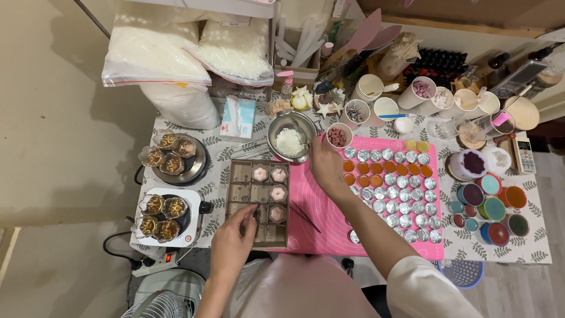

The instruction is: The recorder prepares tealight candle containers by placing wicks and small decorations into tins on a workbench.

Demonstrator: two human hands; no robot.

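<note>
The left hand [231, 241] rests at the near edge of the brown tray [259, 203], a box of divided cells lying on the desk [218, 176], fingers bent down onto a cell wall; whether they pinch anything I cannot tell. The right hand [325, 165] reaches to the steel bowl [291, 141] of white flakes just beyond the tray, its fingers curled at the rim, and I cannot say if they have closed on it.

The tray looks like thin card: light, a bit floppy, best taken by both long sides so it does not sag. The pink blobs [278, 193] in its cells seem soft wax, easily dented. The bowl is stiff and smooth, probably light, and its flakes would spill at a tilt; the rim or side handle is the place to hold.

A leaf-print cloth covers the desk, with a pink mat [318, 229] carrying rows of small foil cups [400, 203]. Two hot plates with glass jars [170, 154] stand at the left, paint-coloured lids [494, 209] at the right, bags of flakes [156, 56] behind. It is crowded, with little elbow room
</note>
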